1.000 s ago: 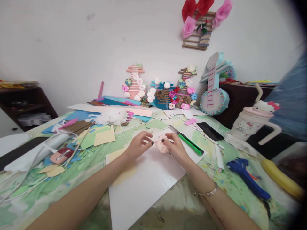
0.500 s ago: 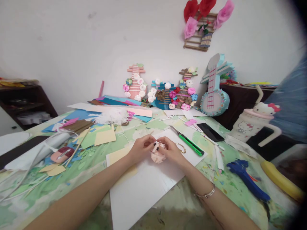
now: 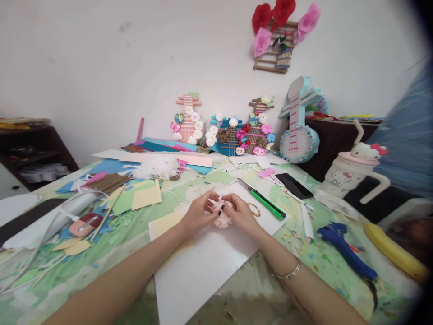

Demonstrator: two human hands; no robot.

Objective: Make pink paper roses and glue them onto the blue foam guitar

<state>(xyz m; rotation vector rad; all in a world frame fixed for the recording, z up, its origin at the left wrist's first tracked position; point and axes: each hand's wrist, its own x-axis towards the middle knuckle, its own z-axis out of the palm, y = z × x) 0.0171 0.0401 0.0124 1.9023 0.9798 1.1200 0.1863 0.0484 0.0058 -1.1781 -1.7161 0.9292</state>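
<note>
Got my left hand [image 3: 200, 210] and right hand [image 3: 242, 215] pinching this ruffled pale-pink paper flower [image 3: 223, 221], mostly formed I'd guess, maybe some shaping left.

matt, crinkled paper flower [image 3: 223, 220]; smooth white board [image 3: 199, 266]; green plastic knife [image 3: 268, 204]; shiny metal bangle [image 3: 293, 272].

Green-covered table [image 3: 67, 275] is carrying the spread. White board [image 3: 199, 275] is lying right under the grip of left hand [image 3: 199, 212] and right hand [image 3: 241, 214]. Black phone [image 3: 295, 185] is lying right of the grip, farther out. Blue tool [image 3: 348, 250] is lying right, nearer the wearer. White rolled piece [image 3: 306, 221] is resting between grip and tool. Green scraps [image 3: 118, 224] are scattering left.
</note>
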